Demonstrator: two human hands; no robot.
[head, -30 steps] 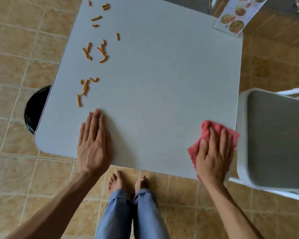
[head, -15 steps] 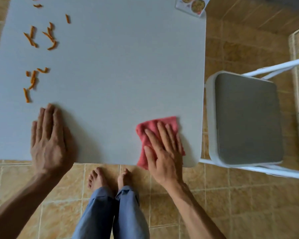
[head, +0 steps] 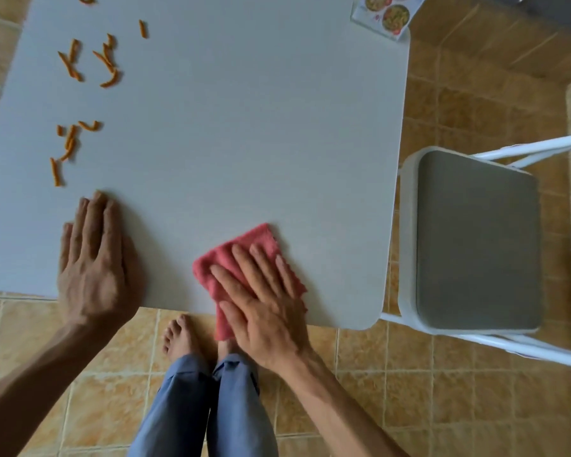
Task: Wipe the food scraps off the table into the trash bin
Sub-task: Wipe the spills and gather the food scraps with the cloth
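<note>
well, my left grip [head: 93,262] lies flat on the worktop [head: 228,127] close to its near edge, palm down, fingers straight and held together, released and holding nothing. the fingertips point toward the far side. my right grip [head: 264,301] presses down on a pink cloth [head: 244,242], fingers straight and a little spread across it, not curled round it, angled toward the far left. the cloth is rumpled. its far corner sticks out past my fingertips onto the bare worktop, and its near end hangs over the near edge, above my foot. the two grips are apart, with a stretch of grey surface between them.

the food scraps [head: 56,171] are short orange sticks scattered over the left part of the worktop, well apart from the cloth. one loose group lies just beyond my left fingertips and a little to the left, not touching them. a second group [head: 108,61] lies farther off, with a single stick to its right and another at the top edge of the view.

a chair [head: 475,239] with a grey seat and a white frame stands just beside the right edge of the worktop. a menu card [head: 384,16] showing pictures of dishes sits at the far right corner, cut off by the view. below the near edge i see my bare feet [head: 182,338] and blue trouser legs [head: 185,407] on a floor [head: 475,94] of tan tiles.
</note>
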